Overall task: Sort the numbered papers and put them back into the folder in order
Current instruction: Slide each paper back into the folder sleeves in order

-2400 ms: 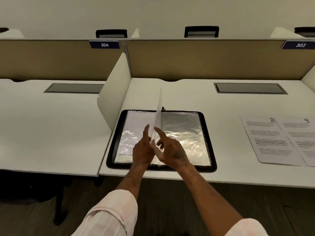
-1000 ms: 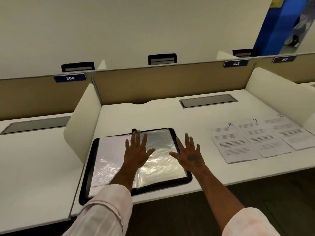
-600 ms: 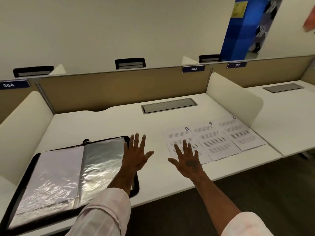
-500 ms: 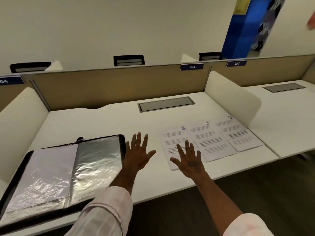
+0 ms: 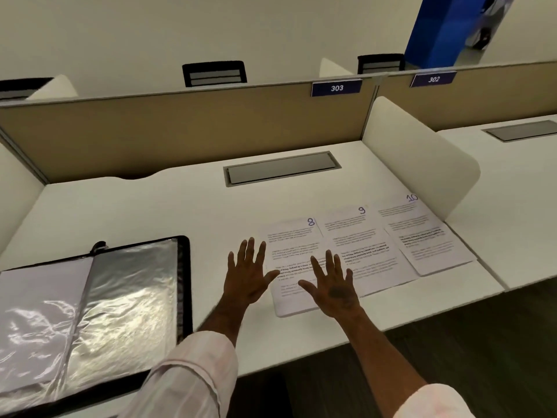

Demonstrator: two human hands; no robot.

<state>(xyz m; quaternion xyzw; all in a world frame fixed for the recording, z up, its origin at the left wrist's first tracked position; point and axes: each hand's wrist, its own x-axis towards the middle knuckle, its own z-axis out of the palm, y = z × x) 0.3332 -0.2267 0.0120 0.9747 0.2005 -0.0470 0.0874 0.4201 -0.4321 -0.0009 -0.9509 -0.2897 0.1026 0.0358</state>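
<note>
The open folder [image 5: 184, 282] lies at the lower left of the frame on the white desk [image 5: 150, 212], its shiny plastic sleeves facing up. Three printed papers sit in a row at the centre right, edges overlapping: the sheet numbered 8 [image 5: 294, 239], the sheet numbered 9 [image 5: 358, 239] and the sheet numbered 10 [image 5: 422, 233], the last just beside the white side divider [image 5: 416, 158]. The left hand [image 5: 248, 276] is over bare desk between the folder and sheet 8, its thumb at that sheet's left edge. The right hand [image 5: 334, 285] is over the lower part of sheet 8. Both have fingers [image 5: 329, 260] spread wide and straight, holding nothing; whether the palms touch down cannot be told.
</note>
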